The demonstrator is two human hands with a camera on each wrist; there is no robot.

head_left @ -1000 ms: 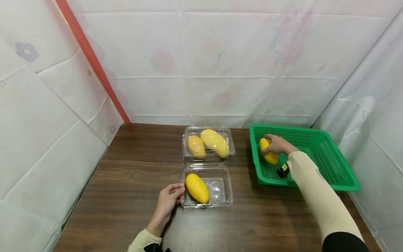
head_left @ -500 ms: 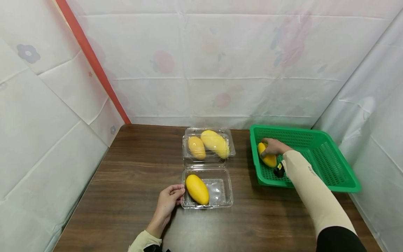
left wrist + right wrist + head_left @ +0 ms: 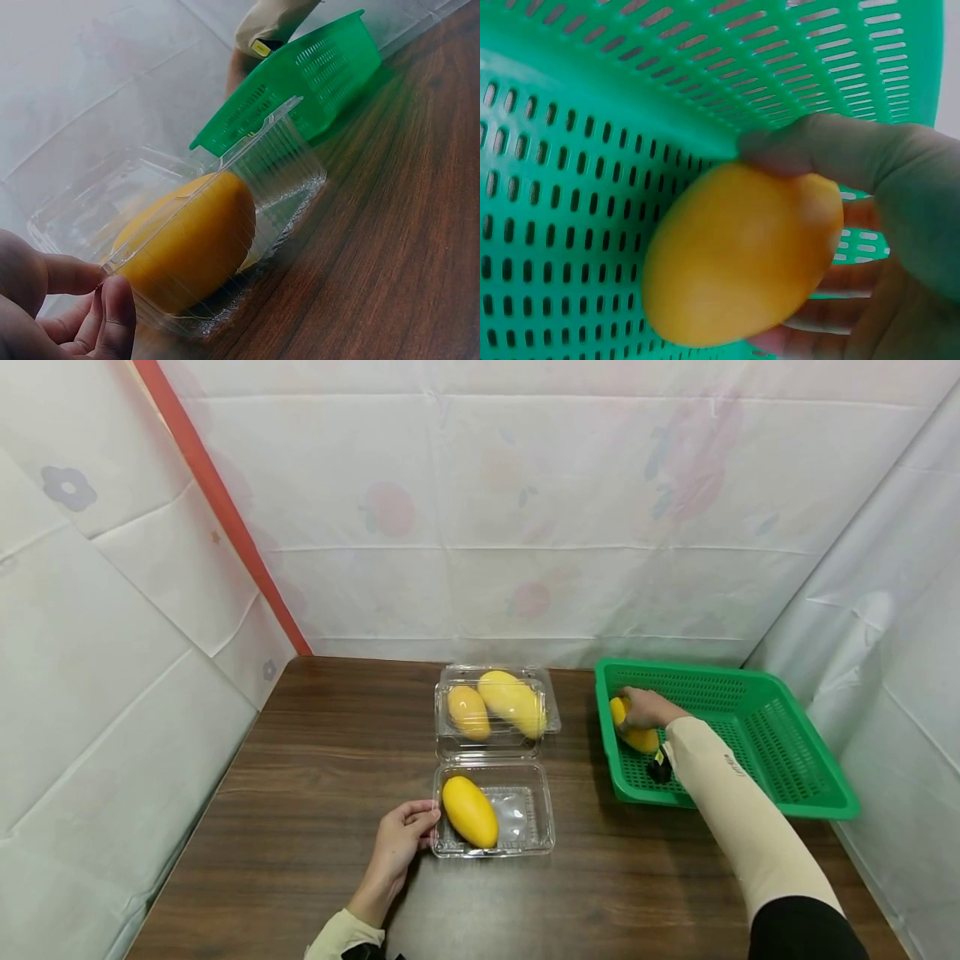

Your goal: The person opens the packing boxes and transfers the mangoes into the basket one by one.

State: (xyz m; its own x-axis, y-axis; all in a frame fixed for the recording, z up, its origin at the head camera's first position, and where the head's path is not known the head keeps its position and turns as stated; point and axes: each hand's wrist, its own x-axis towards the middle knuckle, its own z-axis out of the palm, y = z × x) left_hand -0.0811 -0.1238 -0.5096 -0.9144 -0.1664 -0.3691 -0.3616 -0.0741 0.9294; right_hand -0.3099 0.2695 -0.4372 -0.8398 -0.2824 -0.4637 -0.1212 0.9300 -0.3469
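My left hand (image 3: 401, 839) pinches the left rim of an open clear plastic clamshell box (image 3: 528, 839); thumb and fingers meet on its edge in the left wrist view. One yellow mango (image 3: 470, 812) lies in the left half of the box's base, and the right half shows bare plastic. Over at the right, my right hand (image 3: 647, 707) reaches into a green plastic basket (image 3: 780, 735) and grips another mango (image 3: 735, 255), thumb on one side and fingers curled round the other. That mango is low in the basket, close to its slotted wall.
Behind the open box, a second clear box (image 3: 551, 702) holds several yellow mangoes (image 3: 512, 697), seen partly through the raised lid (image 3: 450, 745). All stand on a dark wooden table (image 3: 315, 760). White printed sheets (image 3: 480, 510) hang at the back and both sides.
My right hand has shifted slightly left with the mango, toward the basket's left wall. My left hand and the clamshell box hold the same place.
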